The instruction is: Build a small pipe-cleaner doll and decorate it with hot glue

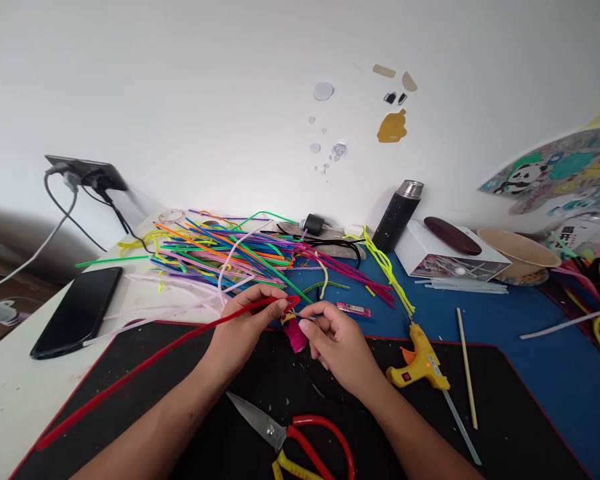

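A long red pipe cleaner (165,358) runs from the lower left up to my left hand (247,327), whose thumb and fingers pinch it near a bent loop at its end. Just under the loop is a small magenta and yellow fuzzy piece (295,335), between my two hands. My right hand (341,343) is closed, with its thumb and forefinger pinched against the side of this piece. Its other fingers curl behind and partly hide from view. Below the hands, scissors (273,430) with red and yellow handles lie on the black mat (190,427).
Many coloured pipe cleaners (220,250) are heaped behind the hands. On the right are a yellow glue gun (423,363), a wooden stick (467,367), a black flask (397,217) and a white box (415,250). A phone (77,312) lies at the left, below a wall socket (87,172).
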A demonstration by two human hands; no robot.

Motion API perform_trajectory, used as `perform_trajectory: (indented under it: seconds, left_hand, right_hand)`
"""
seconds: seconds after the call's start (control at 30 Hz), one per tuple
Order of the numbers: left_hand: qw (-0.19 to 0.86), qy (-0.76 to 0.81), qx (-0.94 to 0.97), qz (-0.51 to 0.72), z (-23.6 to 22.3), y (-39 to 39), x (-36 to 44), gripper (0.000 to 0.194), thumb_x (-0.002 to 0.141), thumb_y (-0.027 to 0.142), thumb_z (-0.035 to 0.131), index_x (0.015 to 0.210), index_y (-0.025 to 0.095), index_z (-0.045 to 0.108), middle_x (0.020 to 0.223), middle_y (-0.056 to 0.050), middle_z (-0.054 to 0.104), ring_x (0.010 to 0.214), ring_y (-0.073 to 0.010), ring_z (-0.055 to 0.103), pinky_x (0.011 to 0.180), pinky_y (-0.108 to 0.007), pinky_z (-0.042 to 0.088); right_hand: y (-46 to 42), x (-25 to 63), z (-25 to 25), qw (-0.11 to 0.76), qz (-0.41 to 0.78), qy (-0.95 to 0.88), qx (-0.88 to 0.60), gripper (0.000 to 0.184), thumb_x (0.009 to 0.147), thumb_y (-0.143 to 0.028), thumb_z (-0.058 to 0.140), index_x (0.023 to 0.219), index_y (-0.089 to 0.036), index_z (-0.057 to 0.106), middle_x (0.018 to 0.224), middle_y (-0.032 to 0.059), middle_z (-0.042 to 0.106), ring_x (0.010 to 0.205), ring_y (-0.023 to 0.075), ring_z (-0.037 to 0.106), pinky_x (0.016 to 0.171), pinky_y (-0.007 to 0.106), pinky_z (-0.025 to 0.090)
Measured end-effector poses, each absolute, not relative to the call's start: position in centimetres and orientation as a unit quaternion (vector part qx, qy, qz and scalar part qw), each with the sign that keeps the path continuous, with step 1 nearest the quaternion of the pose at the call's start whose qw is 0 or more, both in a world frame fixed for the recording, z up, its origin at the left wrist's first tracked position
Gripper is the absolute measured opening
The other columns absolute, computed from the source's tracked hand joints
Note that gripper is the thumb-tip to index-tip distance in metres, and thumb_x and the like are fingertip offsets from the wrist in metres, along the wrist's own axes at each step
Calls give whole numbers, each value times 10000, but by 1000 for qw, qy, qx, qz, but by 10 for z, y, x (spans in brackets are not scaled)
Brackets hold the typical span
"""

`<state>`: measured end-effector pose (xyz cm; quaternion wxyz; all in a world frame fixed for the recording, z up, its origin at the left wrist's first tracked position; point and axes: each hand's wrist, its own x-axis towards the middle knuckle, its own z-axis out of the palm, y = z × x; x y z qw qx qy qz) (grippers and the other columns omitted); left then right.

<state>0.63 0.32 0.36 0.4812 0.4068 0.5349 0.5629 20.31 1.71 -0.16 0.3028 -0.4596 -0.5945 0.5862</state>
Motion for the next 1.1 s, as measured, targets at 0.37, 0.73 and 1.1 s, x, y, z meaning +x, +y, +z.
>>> perform_trajectory:
  seconds: [0.37,0.73,1.1]
  left_hand:
    - [513,538,431,511,3,-4,18,209,750,395,884,832,224,797,843,-35,762,785,-192,675,754,-300,536]
    - [519,553,416,501,7,-6,18,230,725,401,902,814,209,811,827,-41,781,790,-198,675,753,-301,531]
    - [530,551,391,513,11,-8,21,224,674,389,935,759,213,825,784,-39,798,749,-197,693,767,-308,551]
  right_hand:
    - [17,202,3,319,652,-539,-427,401,901,-585,730,994,-211,619,557,-88,566,391,83,428,408,223,308]
    - [19,201,-1,336,669,-504,-430,361,895,-541,745,917,-202,621,487,-105,534,369,68,384,398,207,292]
    - [17,199,3,371,696,-447,-422,399,832,-557,805,894,-198,641,481,-107,498,384,65,364,379,195,249]
